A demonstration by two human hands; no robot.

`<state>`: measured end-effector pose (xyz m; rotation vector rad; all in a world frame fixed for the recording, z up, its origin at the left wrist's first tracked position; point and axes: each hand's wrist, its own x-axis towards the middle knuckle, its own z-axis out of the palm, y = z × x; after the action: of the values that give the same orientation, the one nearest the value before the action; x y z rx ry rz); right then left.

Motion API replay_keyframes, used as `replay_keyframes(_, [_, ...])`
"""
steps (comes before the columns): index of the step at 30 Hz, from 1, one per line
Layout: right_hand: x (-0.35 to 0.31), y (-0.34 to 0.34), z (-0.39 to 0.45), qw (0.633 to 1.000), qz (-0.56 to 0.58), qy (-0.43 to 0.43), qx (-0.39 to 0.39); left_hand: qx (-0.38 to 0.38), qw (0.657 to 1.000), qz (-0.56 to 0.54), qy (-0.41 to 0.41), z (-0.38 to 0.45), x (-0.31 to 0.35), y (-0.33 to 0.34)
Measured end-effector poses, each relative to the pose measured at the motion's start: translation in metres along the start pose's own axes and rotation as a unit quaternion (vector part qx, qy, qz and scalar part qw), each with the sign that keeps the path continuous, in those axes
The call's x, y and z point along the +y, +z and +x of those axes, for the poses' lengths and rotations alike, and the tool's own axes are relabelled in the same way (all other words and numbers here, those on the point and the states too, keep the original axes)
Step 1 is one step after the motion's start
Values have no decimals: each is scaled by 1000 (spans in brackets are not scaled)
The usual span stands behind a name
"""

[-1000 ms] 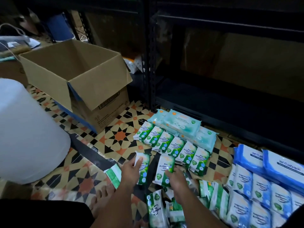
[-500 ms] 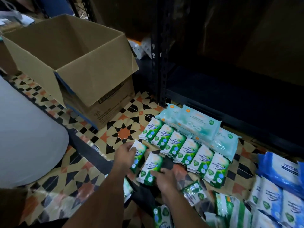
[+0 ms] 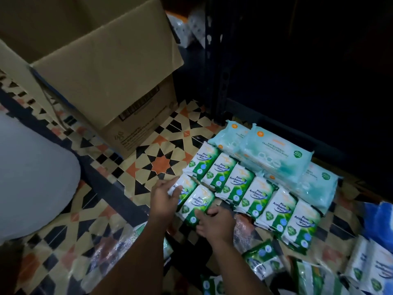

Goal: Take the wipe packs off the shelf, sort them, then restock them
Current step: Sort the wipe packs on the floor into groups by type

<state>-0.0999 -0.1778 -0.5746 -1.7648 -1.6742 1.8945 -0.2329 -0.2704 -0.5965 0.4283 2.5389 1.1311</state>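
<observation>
Several green-and-white pine wipe packs (image 3: 255, 194) lie in a diagonal row on the patterned floor. Behind them sit pale teal wipe packs (image 3: 274, 154), close to the dark shelf (image 3: 276, 86). My left hand (image 3: 163, 199) grips a green pack (image 3: 182, 188) at the row's near left end. My right hand (image 3: 214, 224) holds the lower edge of a second green pack (image 3: 200, 204) lying beside it. More green packs (image 3: 263, 258) lie loose near my right forearm.
An open cardboard box (image 3: 102, 67) stands at the left, next to the shelf post (image 3: 214, 60). A large white rounded object (image 3: 32, 177) fills the left edge. Blue packs (image 3: 382, 220) and white packs (image 3: 370, 271) lie at the right.
Both hands carried their green packs forward and set them down just in front of the row. The camera tilted down and closer to the floor.
</observation>
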Motion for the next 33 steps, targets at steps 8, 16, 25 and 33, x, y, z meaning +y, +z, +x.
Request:
replay_keyframes(8, [5, -2, 9, 999, -32, -37, 16, 13, 1000, 9, -4, 7, 9, 9])
replay_keyframes(16, [4, -13, 5, 999, 4, -26, -44, 2, 999, 45, -12, 11, 17, 4])
replay_keyframes(25, [-4, -44, -15, 992, -88, -44, -85, -51, 997, -55, -24, -21, 19, -21])
replay_keyframes(33, [9, -65, -51, 937, -288, -129, -151, -27, 986, 150, -73, -85, 2, -42])
